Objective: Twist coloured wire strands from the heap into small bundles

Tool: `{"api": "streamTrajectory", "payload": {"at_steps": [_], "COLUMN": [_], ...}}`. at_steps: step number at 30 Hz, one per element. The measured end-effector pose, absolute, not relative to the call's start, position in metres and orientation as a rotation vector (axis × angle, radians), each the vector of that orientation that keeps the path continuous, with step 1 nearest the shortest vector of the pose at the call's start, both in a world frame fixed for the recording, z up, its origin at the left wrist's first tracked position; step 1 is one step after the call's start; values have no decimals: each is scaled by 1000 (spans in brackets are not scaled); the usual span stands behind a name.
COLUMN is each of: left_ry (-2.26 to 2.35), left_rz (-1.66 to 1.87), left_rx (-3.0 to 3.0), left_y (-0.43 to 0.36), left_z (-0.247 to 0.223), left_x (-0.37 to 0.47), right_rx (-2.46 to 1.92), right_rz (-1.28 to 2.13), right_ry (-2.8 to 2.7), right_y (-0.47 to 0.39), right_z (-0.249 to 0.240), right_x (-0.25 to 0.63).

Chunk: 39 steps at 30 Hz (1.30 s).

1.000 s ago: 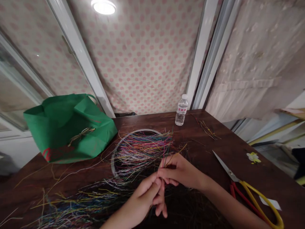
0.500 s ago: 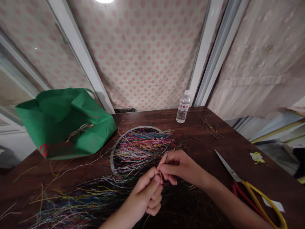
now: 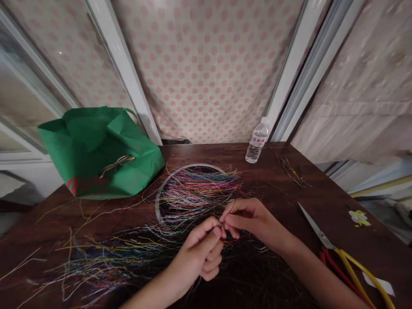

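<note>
Both hands meet over the near middle of the table. My left hand [image 3: 204, 251] is closed, thumb pressed against the index finger on thin strands. Touching its fingertips, my right hand [image 3: 246, 219] pinches thin coloured strands, a small dark green bit showing between the two. Just beyond them, many coloured wires [image 3: 199, 189] lie in a round tray with a pale rim [image 3: 157, 206]. A loose heap of coloured wires [image 3: 106, 262] spreads to the left of my left forearm.
An open green bag [image 3: 96, 154] stands at the left. A water bottle [image 3: 256, 141] is at the back edge. Large scissors [image 3: 325, 240] with red and yellow handles, a few wires [image 3: 292, 171] and a flower-like piece [image 3: 359, 218] lie at the right.
The view has shifted, so the table's things appear slightly further right and higher. Both hands remain together; a dark green bit now shows between the fingertips.
</note>
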<state>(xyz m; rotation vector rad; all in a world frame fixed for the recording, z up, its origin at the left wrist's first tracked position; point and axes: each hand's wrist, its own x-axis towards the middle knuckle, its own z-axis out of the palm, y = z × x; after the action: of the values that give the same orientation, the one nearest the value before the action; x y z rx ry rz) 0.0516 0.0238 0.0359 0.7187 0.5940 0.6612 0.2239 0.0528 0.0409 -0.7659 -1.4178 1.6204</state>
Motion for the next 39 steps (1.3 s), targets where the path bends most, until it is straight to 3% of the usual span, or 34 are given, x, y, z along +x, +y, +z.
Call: {"api": "streamTrajectory", "payload": {"at_steps": [7, 16, 26, 39], "left_ry": [665, 837, 744, 795], "left_rz": [785, 749, 737, 696], "left_rx": [833, 1161, 1073, 1107], "left_y": [25, 21, 19, 19], "left_z": [34, 30, 31, 33], "left_x": [51, 47, 46, 43], "right_rx": [-785, -884, -865, -933], "right_rz": [1520, 1102, 1217, 923], "right_ry": [-1366, -1344, -1432, -1754], "right_y": [49, 53, 54, 48], "right_z": [41, 53, 47, 54], "right_x": [221, 239, 230, 231]}}
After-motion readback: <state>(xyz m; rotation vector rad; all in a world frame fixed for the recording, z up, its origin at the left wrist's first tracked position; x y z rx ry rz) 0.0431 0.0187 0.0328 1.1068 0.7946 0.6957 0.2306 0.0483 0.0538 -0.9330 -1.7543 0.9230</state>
